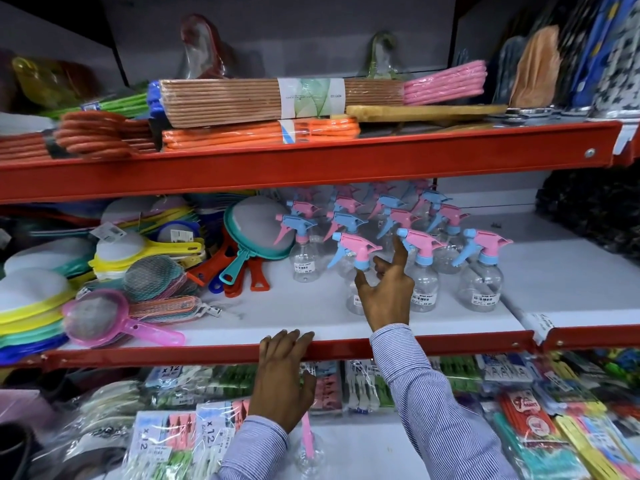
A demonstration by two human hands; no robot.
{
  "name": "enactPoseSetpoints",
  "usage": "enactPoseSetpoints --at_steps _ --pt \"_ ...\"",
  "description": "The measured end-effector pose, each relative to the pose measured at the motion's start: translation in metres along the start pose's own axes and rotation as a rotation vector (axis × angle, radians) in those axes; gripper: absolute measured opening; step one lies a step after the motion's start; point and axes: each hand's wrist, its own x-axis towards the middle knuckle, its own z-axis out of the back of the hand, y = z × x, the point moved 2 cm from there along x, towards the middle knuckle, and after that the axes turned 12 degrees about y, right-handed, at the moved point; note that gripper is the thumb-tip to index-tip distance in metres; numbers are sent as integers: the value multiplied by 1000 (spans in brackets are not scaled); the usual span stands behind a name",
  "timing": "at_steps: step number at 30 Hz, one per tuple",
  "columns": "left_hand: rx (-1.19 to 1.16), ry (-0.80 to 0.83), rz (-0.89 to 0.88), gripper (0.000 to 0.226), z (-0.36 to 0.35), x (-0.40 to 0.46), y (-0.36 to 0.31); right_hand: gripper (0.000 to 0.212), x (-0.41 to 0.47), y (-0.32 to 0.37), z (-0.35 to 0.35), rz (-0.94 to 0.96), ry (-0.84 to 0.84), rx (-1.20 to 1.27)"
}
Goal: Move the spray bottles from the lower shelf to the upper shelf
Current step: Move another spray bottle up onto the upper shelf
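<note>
Several clear spray bottles with pink and blue trigger heads stand on the white middle shelf, under the red upper shelf. The front one has a pink head and a blue trigger. My right hand is in front of it, fingers spread, thumb by its neck and forefinger pointing up; it partly hides the bottle's body. Two more bottles stand to the right and one to the left. My left hand rests on the shelf's red front edge, holding nothing.
The upper shelf carries packed bundles of sticks and orange ones. Strainers and sieves crowd the middle shelf's left side. The bottom shelf holds packets of clothes pegs and a lying clear bottle.
</note>
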Motion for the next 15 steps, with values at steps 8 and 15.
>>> enactPoseSetpoints --at_steps 8,15 --pt "5 16 3 61 20 -6 20 31 -81 -8 21 196 -73 -2" --pt "61 -2 46 55 36 -17 54 25 -171 -93 -60 -76 486 -193"
